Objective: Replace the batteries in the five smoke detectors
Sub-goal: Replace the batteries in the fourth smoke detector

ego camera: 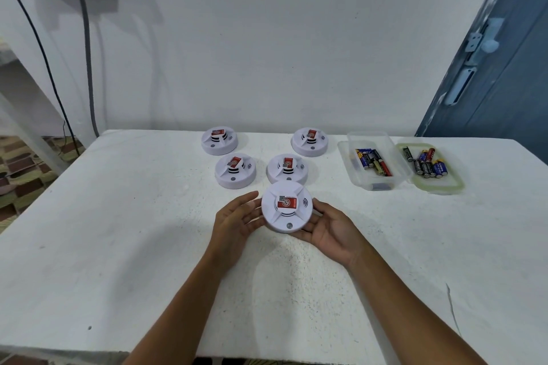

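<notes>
Over white table (118, 246), relaxed fingers (247, 218) cradle smoke detector (286, 206).

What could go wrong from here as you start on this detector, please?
1. The detector sits between the left hand and right hand, fingers mostly straight; it might slip when turned over.
2. Batteries lie in both the clear box and its lid; old and new could get mixed.
</notes>
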`<state>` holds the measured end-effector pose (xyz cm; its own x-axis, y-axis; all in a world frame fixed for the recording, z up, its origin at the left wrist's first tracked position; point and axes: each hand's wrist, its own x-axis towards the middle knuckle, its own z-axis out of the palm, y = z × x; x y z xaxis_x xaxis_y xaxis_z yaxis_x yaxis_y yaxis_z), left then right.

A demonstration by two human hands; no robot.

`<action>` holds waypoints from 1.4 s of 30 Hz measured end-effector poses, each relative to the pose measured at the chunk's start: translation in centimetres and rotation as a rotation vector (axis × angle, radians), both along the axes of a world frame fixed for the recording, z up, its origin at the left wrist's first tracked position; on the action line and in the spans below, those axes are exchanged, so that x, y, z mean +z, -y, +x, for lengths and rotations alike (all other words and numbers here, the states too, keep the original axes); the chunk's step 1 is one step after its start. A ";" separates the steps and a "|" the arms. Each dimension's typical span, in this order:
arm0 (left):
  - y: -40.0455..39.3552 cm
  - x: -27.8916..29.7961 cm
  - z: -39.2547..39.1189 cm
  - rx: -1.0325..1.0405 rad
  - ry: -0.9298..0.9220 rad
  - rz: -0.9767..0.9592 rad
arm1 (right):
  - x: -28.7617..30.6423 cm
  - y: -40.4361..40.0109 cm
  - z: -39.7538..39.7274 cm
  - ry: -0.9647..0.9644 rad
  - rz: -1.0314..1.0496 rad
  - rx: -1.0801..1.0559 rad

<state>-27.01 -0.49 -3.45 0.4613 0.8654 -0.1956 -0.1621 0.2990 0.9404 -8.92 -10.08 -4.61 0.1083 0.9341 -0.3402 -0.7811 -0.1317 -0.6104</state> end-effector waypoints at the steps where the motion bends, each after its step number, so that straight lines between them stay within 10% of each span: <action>1: 0.0 0.0 0.0 0.002 -0.001 0.001 | 0.0 0.0 0.0 0.003 0.000 0.001; 42: 0.0 -0.2 -0.1 -0.011 0.013 0.023 | 0.4 0.2 -0.2 0.033 -0.042 -0.030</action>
<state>-27.09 -0.48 -3.68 0.4735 0.8644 -0.1694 -0.1710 0.2789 0.9450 -9.12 -10.23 -4.23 0.1481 0.9153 -0.3746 -0.7648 -0.1342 -0.6301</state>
